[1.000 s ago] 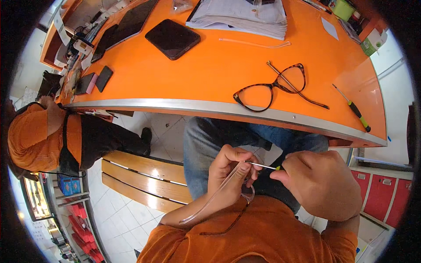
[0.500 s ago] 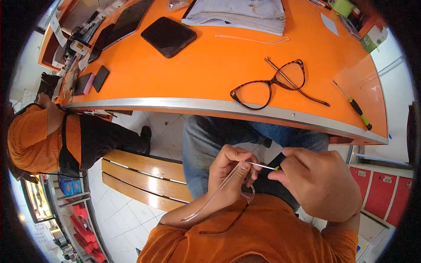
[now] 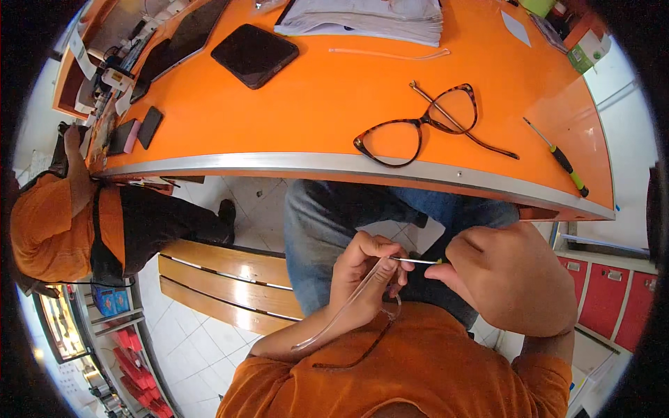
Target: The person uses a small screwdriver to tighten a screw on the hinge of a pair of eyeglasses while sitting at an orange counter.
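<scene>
My left hand (image 3: pixel 359 285) is closed around a pair of glasses, pinching it near the hinge. Its clear temple arm (image 3: pixel 338 313) lies along my wrist, and a dark temple arm (image 3: pixel 366 355) hangs over my orange shirt. Most of the front is hidden by my fingers. In my closed right hand (image 3: pixel 516 282) is a screwdriver (image 3: pixel 418 261); its thin shaft reaches to my left fingertips, while the handle is mostly covered. On the table's near side rest tortoiseshell glasses (image 3: pixel 424 120) and another screwdriver (image 3: pixel 561 160) with a black and yellow-green handle.
The orange table (image 3: pixel 293 118) has a metal front edge. On it lie a loose clear temple arm (image 3: pixel 390 53), a black tablet-like device (image 3: pixel 254 56) and a stack of papers (image 3: pixel 362 21). A slatted bench (image 3: pixel 223 285) stands left, near another person (image 3: pixel 52 226) in orange.
My right hand has turned a little around the screwdriver, hiding more of its handle. My left hand keeps its grip. The view has shifted slightly, moving the table items left and up.
</scene>
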Motion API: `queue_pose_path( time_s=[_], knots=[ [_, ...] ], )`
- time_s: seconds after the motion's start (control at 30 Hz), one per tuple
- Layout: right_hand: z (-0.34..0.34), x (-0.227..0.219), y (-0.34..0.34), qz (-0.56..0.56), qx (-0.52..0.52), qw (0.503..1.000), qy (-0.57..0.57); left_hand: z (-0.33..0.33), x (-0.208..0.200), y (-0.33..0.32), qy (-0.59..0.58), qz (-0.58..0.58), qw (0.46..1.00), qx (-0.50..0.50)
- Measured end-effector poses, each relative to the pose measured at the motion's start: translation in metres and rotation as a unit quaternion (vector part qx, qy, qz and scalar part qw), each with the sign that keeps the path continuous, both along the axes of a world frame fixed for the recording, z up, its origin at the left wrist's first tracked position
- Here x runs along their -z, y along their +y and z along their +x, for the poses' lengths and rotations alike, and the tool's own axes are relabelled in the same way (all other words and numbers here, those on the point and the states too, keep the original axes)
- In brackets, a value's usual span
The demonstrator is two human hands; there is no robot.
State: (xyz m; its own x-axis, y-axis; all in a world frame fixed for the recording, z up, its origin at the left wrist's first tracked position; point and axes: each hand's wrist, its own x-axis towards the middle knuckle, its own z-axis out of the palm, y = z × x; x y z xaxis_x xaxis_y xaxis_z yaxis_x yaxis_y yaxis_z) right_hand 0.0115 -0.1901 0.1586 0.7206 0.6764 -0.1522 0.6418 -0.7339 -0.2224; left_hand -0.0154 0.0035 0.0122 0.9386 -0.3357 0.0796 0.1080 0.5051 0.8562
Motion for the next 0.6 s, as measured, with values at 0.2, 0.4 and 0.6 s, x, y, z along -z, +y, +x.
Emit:
queue_pose_path(
  time_s=[0.2,0.4,0.6],
  knots=[
    [-0.011,0.007,0.010,0.013,0.072,0.996,-0.043,0.000,0.006,-0.001,0.017,0.018,1.000,0.003],
    [-0.002,0.001,0.006,-0.013,0.045,0.999,-0.003,0.000,0.012,0.001,0.024,0.035,0.999,0.013],
    [-0.002,0.015,0.001,0.057,0.045,0.997,-0.024,0.001,0.011,0.002,0.032,0.012,0.999,0.025]
  ],
)
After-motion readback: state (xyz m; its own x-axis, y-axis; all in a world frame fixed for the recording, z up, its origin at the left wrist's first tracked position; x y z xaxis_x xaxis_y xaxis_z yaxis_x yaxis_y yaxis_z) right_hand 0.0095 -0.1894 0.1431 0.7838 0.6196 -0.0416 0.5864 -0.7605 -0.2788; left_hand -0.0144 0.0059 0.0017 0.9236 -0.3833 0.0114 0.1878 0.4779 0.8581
